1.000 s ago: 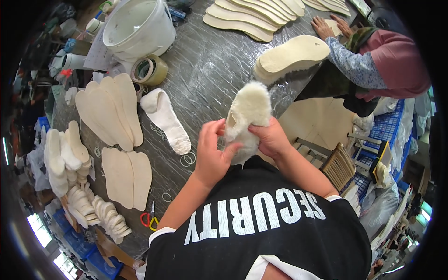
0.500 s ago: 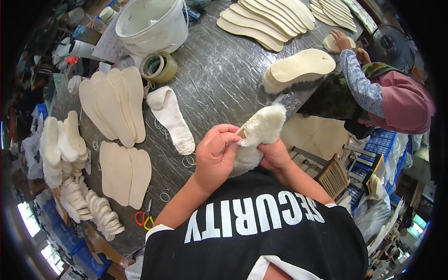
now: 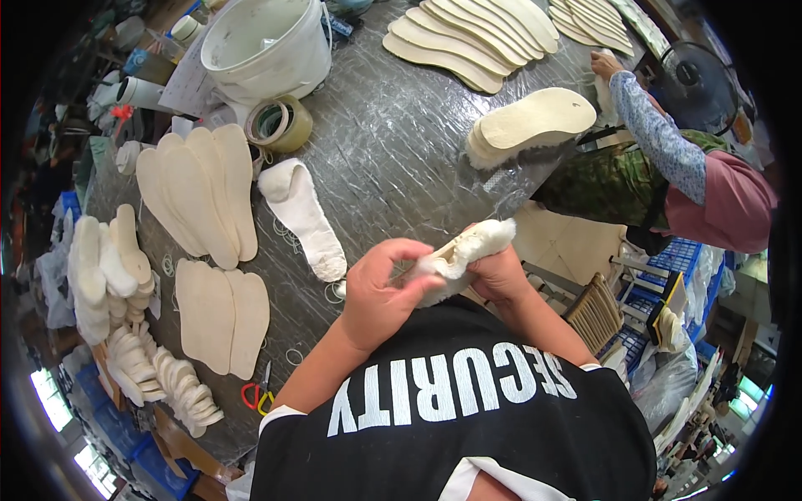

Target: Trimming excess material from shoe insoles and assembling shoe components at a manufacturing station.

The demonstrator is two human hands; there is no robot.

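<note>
White lettering [image 3: 455, 388] across black shirt chest.

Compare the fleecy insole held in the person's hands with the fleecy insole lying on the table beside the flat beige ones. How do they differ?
The held fleecy insole is off the table, in the grip of the left hand and right hand; the lying fleecy insole rests untouched on the table. The held one is turned on edge and bent; the lying one is flat and at full length. Both are white, fluffy and sole-shaped.

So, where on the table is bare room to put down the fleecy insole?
The widest bare patch of table lies between the tape roll, the fleecy insole lying flat and the thick stack of soles. The left edge is crowded with flat insoles and fleecy stacks.
</note>
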